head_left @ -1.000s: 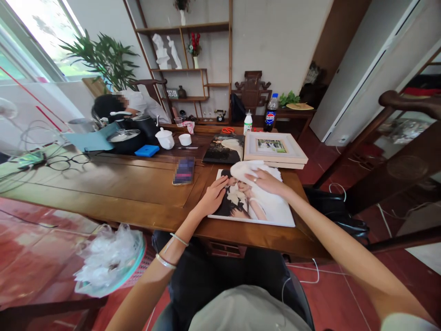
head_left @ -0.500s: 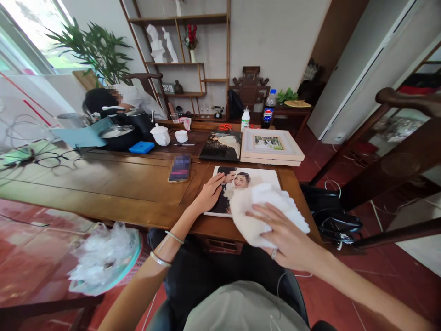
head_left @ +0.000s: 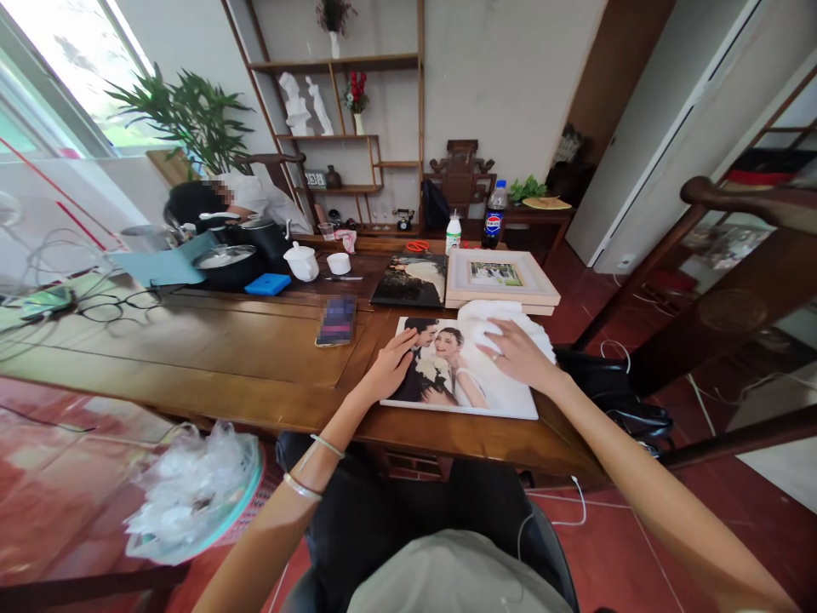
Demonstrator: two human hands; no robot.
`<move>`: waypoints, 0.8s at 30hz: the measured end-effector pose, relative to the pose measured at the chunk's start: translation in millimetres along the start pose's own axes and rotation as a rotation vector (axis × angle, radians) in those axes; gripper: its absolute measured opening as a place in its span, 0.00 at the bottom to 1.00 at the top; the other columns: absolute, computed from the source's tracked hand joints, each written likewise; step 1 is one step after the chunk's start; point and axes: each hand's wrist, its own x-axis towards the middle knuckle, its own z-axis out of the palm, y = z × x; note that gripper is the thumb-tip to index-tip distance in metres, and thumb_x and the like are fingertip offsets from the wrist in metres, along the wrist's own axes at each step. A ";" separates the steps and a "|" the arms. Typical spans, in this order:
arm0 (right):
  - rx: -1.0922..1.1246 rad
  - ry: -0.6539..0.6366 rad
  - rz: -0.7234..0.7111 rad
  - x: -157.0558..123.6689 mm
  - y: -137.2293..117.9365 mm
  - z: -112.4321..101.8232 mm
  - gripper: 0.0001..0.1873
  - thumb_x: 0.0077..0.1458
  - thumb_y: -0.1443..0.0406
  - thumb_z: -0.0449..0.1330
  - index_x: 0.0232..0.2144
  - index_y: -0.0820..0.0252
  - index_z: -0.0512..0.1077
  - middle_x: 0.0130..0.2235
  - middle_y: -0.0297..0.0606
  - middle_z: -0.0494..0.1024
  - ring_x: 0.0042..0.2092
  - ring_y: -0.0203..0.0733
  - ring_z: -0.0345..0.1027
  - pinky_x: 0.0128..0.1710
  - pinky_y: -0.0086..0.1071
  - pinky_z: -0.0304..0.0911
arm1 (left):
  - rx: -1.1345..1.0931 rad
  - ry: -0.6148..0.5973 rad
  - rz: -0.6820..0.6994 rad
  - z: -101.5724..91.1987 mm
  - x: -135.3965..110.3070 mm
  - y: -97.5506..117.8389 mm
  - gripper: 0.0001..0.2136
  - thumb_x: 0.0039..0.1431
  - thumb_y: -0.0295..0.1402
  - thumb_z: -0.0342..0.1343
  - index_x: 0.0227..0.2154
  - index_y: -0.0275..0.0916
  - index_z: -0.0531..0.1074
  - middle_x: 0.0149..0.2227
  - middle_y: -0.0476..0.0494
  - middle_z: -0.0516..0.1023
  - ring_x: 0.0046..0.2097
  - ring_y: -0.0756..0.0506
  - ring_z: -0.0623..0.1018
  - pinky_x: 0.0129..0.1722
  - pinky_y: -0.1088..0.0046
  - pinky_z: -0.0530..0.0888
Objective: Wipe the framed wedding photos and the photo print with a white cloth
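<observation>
A wedding photo panel [head_left: 440, 379] with a white edge lies flat on the wooden table, close to my body. My left hand [head_left: 391, 368] rests on its left part, fingers stretched out flat over the picture. At the panel's upper right, my right hand [head_left: 520, 353] presses down on a fluffy white towel [head_left: 488, 317], which covers that corner. Part of the towel bunches up beyond my fingers, touching or nearly touching the stacked frames behind it.
Behind the panel lie a dark photo panel [head_left: 408, 281] and stacked white picture frames [head_left: 501, 272]. Orange scissors [head_left: 418, 246], a white bottle [head_left: 453, 232] and a cola bottle [head_left: 494, 217] stand farther back. A phone [head_left: 336, 321] lies left. Another person [head_left: 255, 197] leans over at the far left.
My right hand has moved the towel away from me, from the panel's lower right to its upper right, uncovering the bouquet and dress. My left hand stays on the panel.
</observation>
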 end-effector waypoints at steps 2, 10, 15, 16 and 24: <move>0.023 -0.046 -0.061 -15.3 -19.8 -6.9 0.14 0.60 0.63 0.51 0.41 0.62 0.75 0.57 0.51 0.68 0.60 0.57 0.56 0.58 0.56 0.50 | -0.001 0.006 -0.005 0.5 0.0 0.3 0.20 0.64 0.33 0.41 0.57 0.38 0.64 0.61 0.39 0.63 0.64 0.44 0.60 0.64 0.58 0.56; 0.194 -0.205 -0.294 -76.5 -88.5 -36.6 0.09 0.50 0.69 0.57 0.32 0.59 0.76 0.62 0.44 0.60 0.64 0.54 0.46 0.62 0.55 0.41 | -0.008 0.012 -0.014 1.2 -0.2 1.2 0.20 0.63 0.33 0.41 0.56 0.38 0.65 0.61 0.38 0.63 0.64 0.43 0.61 0.63 0.57 0.57; 0.122 -0.106 -0.146 -39.0 -41.4 -23.1 0.13 0.58 0.63 0.54 0.37 0.62 0.76 0.59 0.52 0.65 0.60 0.55 0.56 0.59 0.52 0.51 | -0.006 0.013 -0.004 -0.2 0.3 2.3 0.20 0.63 0.33 0.42 0.56 0.37 0.65 0.61 0.39 0.64 0.64 0.43 0.60 0.64 0.59 0.56; 0.100 -0.087 -0.113 -27.6 -29.3 -19.4 0.15 0.60 0.62 0.52 0.40 0.62 0.76 0.58 0.52 0.66 0.59 0.55 0.58 0.58 0.52 0.53 | -0.005 0.012 0.000 -0.4 0.2 2.6 0.20 0.63 0.33 0.42 0.56 0.38 0.65 0.61 0.39 0.64 0.64 0.44 0.60 0.64 0.60 0.56; 0.025 -0.062 -0.035 12.4 5.3 -3.6 0.19 0.63 0.59 0.47 0.44 0.63 0.74 0.52 0.50 0.73 0.59 0.56 0.58 0.56 0.50 0.56 | -0.004 0.001 0.001 -0.6 -0.5 2.5 0.19 0.64 0.33 0.42 0.56 0.39 0.65 0.61 0.39 0.63 0.64 0.43 0.60 0.64 0.57 0.56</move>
